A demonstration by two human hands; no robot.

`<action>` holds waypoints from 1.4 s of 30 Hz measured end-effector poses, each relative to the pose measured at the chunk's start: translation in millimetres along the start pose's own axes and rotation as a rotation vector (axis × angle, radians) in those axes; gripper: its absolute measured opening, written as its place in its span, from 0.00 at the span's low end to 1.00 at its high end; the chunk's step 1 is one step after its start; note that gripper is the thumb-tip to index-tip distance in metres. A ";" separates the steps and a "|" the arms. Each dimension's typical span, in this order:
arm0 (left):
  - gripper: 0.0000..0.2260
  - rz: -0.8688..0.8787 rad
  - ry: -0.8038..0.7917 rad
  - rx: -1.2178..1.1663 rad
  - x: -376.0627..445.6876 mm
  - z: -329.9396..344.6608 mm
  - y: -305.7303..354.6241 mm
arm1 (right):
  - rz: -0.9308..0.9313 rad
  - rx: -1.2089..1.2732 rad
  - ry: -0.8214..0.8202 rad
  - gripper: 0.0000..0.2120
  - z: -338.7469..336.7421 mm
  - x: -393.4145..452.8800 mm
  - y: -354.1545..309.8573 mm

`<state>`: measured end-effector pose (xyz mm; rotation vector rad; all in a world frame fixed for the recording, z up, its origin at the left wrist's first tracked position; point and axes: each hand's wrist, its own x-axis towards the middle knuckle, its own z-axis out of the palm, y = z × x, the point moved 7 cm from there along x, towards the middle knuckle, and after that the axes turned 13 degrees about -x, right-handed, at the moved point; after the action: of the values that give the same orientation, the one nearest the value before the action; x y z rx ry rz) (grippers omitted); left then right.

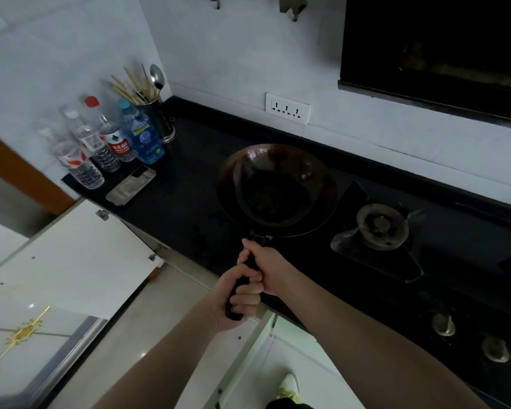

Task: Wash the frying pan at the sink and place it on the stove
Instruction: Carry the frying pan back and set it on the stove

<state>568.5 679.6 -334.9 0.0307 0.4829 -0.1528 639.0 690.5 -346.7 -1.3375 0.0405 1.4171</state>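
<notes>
Pan: a dark frying pan [278, 188] is held over the black counter [183, 178], left of the burner [379, 225], bowl up and roughly level; whether its base touches the counter cannot be told
Handle: the black handle [242, 286] runs back from the rim toward the person, almost wholly covered by the two hands
Left hand: the left hand [236, 302] is clenched round the near end of the handle, fingers curled over the top, forearm coming in from the near left
Right hand: the right hand [266, 265] grasps the handle farther up, close to the rim, wrist straight, forearm reaching in from the near right
Why two hands: the stacked grip likely steadies a heavy, deep pan and stops the bowl from tipping
Inside the pan: dark and patchy; wet or dry cannot be told in this dim light
Stage: no sink is in view; with the burner bare just to the right, the pan is either leaving for the wash or arriving to be set down, and the frame does not settle which
Surroundings: four bottles [109, 146] and a utensil holder [157, 119] stand at the far left by the wall, a socket [287, 109] behind the pan, two knobs [469, 336] near right
</notes>
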 end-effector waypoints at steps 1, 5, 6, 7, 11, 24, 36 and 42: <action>0.10 0.005 0.009 -0.008 1.1 -0.9 2.9 | -0.005 -0.010 0.003 0.23 0.3 3.4 -1.4; 0.12 0.018 0.033 -0.032 6.0 -4.1 12.4 | 0.010 0.008 -0.003 0.22 1.6 13.4 -4.0; 0.12 0.017 0.032 -0.033 6.8 -4.1 13.8 | 0.009 0.002 -0.001 0.22 1.1 15.8 -4.4; 0.12 0.015 0.031 -0.029 7.5 -4.0 14.9 | 0.008 -0.011 0.002 0.22 0.5 17.8 -4.8; 0.13 0.016 0.020 -0.035 7.6 -5.2 17.8 | 0.033 -0.008 0.010 0.21 1.5 23.9 -2.4; 0.07 -0.008 0.100 0.091 -0.9 -17.9 40.8 | 0.063 -0.075 0.054 0.19 11.3 40.2 -2.4; 0.07 -0.013 0.588 0.495 -33.0 -39.5 68.8 | 0.071 -0.115 -0.054 0.18 13.0 28.3 3.4; 0.10 0.091 0.659 0.848 -39.1 -32.5 82.6 | 0.015 -0.356 -0.022 0.11 -6.9 4.7 4.0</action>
<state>532.0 768.7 -346.1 0.9565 1.0423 -0.2503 642.1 687.6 -354.9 -1.6124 -0.2271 1.4987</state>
